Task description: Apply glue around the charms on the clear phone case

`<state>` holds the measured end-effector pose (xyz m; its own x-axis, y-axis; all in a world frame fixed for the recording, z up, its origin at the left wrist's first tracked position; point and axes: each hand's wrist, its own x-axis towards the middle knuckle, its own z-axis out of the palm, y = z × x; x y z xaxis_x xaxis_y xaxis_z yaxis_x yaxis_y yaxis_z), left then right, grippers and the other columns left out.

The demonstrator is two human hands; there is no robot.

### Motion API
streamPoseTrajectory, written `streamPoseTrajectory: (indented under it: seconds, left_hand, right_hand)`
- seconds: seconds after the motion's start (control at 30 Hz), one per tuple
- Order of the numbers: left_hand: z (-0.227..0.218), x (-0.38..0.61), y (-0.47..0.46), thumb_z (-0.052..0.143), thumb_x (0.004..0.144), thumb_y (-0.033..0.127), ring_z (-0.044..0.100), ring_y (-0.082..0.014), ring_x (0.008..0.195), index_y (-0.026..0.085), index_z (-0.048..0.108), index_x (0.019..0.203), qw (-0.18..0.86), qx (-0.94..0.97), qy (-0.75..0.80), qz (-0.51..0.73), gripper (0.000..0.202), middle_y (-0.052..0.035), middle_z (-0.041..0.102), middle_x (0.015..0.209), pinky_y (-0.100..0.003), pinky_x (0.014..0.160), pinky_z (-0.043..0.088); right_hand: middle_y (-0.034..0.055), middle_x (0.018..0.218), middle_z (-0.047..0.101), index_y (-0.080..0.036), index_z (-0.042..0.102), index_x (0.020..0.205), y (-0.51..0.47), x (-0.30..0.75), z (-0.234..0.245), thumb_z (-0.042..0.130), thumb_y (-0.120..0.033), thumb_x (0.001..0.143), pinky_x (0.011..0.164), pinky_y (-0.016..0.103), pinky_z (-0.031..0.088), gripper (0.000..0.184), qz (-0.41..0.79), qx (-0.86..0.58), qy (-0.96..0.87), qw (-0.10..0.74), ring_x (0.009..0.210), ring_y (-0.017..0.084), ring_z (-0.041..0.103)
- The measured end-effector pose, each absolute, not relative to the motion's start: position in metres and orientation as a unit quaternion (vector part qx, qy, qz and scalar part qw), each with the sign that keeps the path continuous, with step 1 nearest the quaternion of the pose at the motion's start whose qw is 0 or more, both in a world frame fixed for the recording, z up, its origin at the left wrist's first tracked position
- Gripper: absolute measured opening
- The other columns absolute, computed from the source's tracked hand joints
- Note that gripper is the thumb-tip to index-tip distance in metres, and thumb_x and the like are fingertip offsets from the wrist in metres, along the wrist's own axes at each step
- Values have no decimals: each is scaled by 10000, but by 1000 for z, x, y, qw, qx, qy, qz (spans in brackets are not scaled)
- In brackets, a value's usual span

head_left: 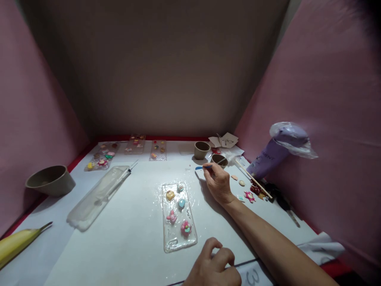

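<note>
My right hand (218, 183) pinches a thin tool with a blue end (199, 168). Its narrow other end reaches over a small brown pot (219, 159); whether it touches inside, I cannot tell. At the bottom, my left hand (212, 266) has loosely bent fingers, apart, with nothing visible in them. Just beyond it lies a clear phone case (175, 240), wet and glossy. On the case are a yellow charm (170, 195), a blue heart (181, 203), a pink rabbit (172, 217), a pink flower-like charm (186, 228) and a small round charm (180, 187).
At left are a brown bowl (52, 180), a banana (20, 242) and a clear case (92, 198) with a syringe (120, 182). Decorated cases (157, 150) line the back. Right: another pot (202, 150), loose charms (250, 196), a wooden stick (253, 178) and a purple bag (268, 157).
</note>
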<state>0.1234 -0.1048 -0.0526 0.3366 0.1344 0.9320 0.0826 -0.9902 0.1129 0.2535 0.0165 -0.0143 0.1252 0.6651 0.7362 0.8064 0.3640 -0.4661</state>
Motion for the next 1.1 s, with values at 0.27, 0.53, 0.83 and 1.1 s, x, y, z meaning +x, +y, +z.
streamPoseTrajectory:
  seconds: [0.27,0.53,0.83,1.1]
  left_hand:
    - [-55,122,-105,571,853,94,470,-111,634,147,402,551,24,823,60,565,350,52,424,480,-310,752,336]
    - [-57,119,-104,665,811,152,481,-135,660,167,463,624,16,847,40,530,276,61,455,498,-327,759,315]
    - [-48,120,-103,559,885,90,472,-139,660,160,472,600,45,818,40,572,307,48,455,495,-318,756,312]
    - [-57,120,-103,623,814,110,479,-139,661,164,463,602,20,835,44,548,271,53,452,499,-319,750,321]
  right_hand:
    - [35,772,640,-190,611,863,17,254,-15,492,-174,850,654,281,458,120,-48,-563,-657,499,670,157,570]
    - [28,752,630,-188,612,876,17,254,-15,489,-195,860,640,281,457,124,-55,-565,-650,506,640,149,556]
    - [23,745,636,-196,614,854,17,254,-14,501,-197,849,644,278,465,113,-39,-562,-649,511,643,150,571]
    - [26,736,647,-195,620,869,15,254,-13,527,-220,845,645,292,489,100,-33,-567,-632,528,642,157,594]
